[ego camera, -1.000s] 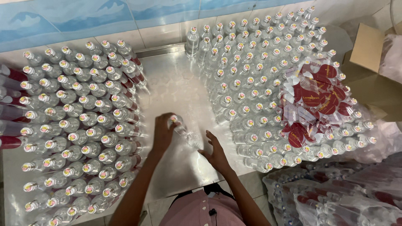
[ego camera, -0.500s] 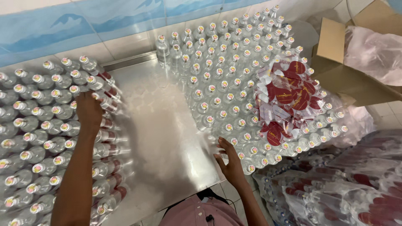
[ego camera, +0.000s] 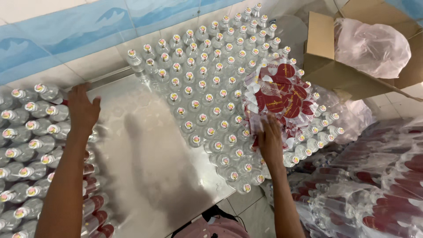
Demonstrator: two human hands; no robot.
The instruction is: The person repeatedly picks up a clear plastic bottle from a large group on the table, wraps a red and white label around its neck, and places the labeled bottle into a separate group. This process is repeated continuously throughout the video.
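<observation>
My left hand (ego camera: 82, 111) lies flat, fingers together, on the stacked clear bottles (ego camera: 31, 141) at the left, which lie on their sides with caps facing me. My right hand (ego camera: 269, 140) reaches over the upright clear bottles (ego camera: 207, 88) on the right and touches the lower edge of a bag of red round labels (ego camera: 278, 98) resting on their caps. Whether the fingers pinch the bag I cannot tell. Between both groups runs a bare strip of shiny metal table (ego camera: 150, 154).
An open cardboard box (ego camera: 339, 66) with a clear plastic bag (ego camera: 372, 42) inside stands at the upper right. Plastic-wrapped packs of red-labelled bottles (ego camera: 374, 180) pile up at the lower right. A blue and white tiled wall (ego camera: 79, 31) backs the table.
My left hand moved from the table's middle to the left stack of bottles. My right hand moved right, from the table edge up to the bag of red labels.
</observation>
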